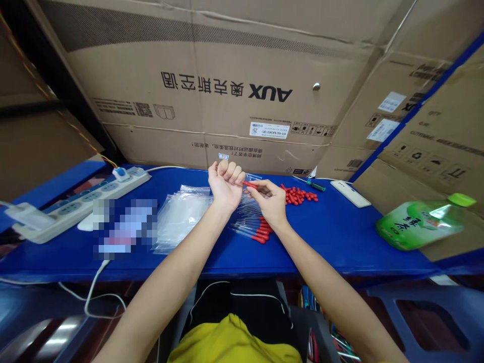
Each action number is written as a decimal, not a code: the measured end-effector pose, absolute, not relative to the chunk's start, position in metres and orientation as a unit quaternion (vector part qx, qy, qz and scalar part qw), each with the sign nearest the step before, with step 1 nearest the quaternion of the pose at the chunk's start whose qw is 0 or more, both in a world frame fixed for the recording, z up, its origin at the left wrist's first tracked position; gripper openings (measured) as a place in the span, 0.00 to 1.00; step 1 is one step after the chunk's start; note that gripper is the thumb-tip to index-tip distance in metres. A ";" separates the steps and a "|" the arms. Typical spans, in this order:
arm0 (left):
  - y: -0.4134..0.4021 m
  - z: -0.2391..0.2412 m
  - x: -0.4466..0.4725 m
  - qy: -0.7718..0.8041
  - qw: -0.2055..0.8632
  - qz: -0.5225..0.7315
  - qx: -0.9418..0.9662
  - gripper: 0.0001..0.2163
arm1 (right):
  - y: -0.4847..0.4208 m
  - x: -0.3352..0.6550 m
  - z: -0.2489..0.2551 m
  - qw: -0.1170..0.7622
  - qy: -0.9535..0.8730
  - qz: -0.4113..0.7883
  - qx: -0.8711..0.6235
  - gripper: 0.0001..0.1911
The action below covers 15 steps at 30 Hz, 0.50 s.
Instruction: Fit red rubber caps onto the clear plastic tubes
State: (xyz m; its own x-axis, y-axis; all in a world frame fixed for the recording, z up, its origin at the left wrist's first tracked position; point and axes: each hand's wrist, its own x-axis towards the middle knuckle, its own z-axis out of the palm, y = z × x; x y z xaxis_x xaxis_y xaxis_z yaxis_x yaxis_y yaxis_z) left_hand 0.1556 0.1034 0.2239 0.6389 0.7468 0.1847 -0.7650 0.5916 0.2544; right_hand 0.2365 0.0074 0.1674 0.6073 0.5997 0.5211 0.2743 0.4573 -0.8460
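My left hand (227, 187) is turned palm up with its fingers curled in; whatever lies inside them is hidden. Beside its fingertips, my right hand (270, 200) pinches a red rubber dropper bulb (250, 185), whose left end meets the left fingers. Under and between the hands lie thin clear tubes (249, 206), partly covered. Nearer the front edge, several finished droppers (260, 237) with red bulbs lie side by side, tubes pointing left. A pile of loose red bulbs (298, 195) sits just right of my right hand.
Clear plastic bags (181, 217) are stacked left of my hands, near a blurred phone (128, 227) on a cable. A power strip (86, 201) stands at far left. Behind the pile lies a screwdriver (317, 186). Rightward are a white box-like device (350, 193) and a green bottle (419, 224). Cardboard (227, 60) walls the blue table.
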 end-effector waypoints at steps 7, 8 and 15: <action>0.103 0.222 0.160 -0.025 0.888 0.434 0.151 0.21 | 0.008 0.234 0.171 0.748 -0.410 0.119 -0.508 0.18; 0.102 0.222 0.160 -0.028 0.887 0.436 0.148 0.21 | 0.008 0.234 0.170 0.749 -0.407 0.118 -0.510 0.18; 0.102 0.221 0.161 -0.035 0.883 0.447 0.140 0.20 | 0.009 0.233 0.170 0.741 -0.407 0.102 -0.525 0.19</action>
State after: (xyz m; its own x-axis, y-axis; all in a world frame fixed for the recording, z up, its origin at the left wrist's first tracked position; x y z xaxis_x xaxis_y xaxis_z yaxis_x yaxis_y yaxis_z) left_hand 0.1609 0.1017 0.2213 0.5974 0.7798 0.1869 -0.7994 0.5609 0.2153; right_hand 0.2326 0.0091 0.1696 0.6482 0.5781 0.4956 0.2758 0.4285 -0.8604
